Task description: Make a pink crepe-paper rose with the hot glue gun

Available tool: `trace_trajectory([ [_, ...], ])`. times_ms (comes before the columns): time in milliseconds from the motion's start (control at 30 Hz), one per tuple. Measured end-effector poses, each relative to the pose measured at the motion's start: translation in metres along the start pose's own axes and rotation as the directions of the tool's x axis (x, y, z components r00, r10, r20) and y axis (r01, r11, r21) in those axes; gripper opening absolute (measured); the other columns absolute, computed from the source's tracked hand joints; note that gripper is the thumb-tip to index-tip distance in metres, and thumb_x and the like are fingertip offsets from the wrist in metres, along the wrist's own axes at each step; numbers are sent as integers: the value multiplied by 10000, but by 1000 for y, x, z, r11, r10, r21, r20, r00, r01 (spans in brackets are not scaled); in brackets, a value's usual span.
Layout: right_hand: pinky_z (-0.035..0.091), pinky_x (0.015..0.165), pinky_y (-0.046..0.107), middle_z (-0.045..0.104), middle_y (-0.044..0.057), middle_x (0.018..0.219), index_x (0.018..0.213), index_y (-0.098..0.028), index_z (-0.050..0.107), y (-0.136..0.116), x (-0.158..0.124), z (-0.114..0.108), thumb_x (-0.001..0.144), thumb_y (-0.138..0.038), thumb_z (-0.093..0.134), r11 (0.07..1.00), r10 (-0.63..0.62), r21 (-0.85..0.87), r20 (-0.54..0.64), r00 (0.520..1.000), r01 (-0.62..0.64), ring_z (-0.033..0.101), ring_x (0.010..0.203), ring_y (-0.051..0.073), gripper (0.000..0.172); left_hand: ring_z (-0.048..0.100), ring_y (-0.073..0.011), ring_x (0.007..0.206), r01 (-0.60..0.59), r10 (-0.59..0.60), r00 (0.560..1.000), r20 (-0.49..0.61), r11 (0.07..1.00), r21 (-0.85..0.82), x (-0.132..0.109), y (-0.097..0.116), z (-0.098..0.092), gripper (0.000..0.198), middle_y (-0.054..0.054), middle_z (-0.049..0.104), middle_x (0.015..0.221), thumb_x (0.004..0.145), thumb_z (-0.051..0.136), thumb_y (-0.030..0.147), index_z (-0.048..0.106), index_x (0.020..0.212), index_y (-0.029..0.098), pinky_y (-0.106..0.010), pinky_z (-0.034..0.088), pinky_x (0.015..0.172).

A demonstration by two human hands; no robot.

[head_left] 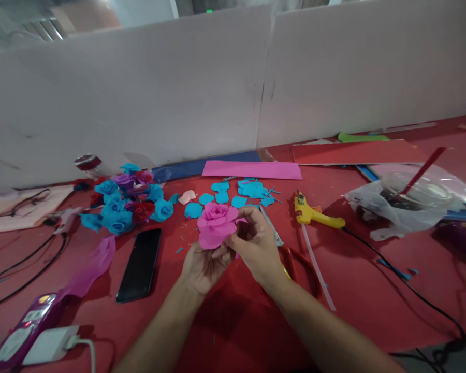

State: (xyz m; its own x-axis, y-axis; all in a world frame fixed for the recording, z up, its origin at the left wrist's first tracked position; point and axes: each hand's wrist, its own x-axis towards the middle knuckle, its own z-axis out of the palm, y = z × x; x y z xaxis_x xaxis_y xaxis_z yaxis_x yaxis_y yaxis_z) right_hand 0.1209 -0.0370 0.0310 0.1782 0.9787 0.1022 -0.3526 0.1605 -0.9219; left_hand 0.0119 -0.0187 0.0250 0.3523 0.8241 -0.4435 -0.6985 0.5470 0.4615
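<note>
A bright pink paper rose is held up over the middle of the red table. My left hand is closed around its base from below. At the flower's right side, my right hand pinches a pink paper petal; I cannot tell whether that petal is joined to the rose. Just beyond lie several loose blue paper petals and one pale pink petal. Partly hidden behind my right hand are scissors with red handles.
To the right lies a yellow glue gun with its cord. A bagged cup with a red straw stands farther right. Left are a bunch of paper flowers, a black phone and a purple power strip. Pink paper lies behind.
</note>
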Motion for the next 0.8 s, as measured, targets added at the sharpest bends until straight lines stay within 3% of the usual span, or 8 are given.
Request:
trace_trajectory([
  [333,392,469,183,512,-58,856,879,-243,450,-4,4,-1,587,-53,586,999,-40,-23,-61,997,38,443,549,51,374,284,-16,379,8,-11,995,97,1000,26,0,-2,-5,130,20,439,499,702,492,51,547,593,95,-164,400,440],
  [533,396,496,207,519,-36,975,946,-249,458,-8,12,-12,563,-56,634,983,-96,-151,35,995,101,466,566,51,464,274,-29,384,6,-9,999,54,999,51,-1,1,-4,151,18,445,502,707,469,27,541,601,107,-183,395,440],
  [800,390,506,212,533,-38,951,951,-250,472,-10,15,-15,573,-57,616,960,-134,-251,-35,990,121,464,587,66,447,300,-30,395,-55,48,996,77,994,91,-2,0,-1,119,38,442,508,694,580,57,529,613,127,-185,357,437],
])
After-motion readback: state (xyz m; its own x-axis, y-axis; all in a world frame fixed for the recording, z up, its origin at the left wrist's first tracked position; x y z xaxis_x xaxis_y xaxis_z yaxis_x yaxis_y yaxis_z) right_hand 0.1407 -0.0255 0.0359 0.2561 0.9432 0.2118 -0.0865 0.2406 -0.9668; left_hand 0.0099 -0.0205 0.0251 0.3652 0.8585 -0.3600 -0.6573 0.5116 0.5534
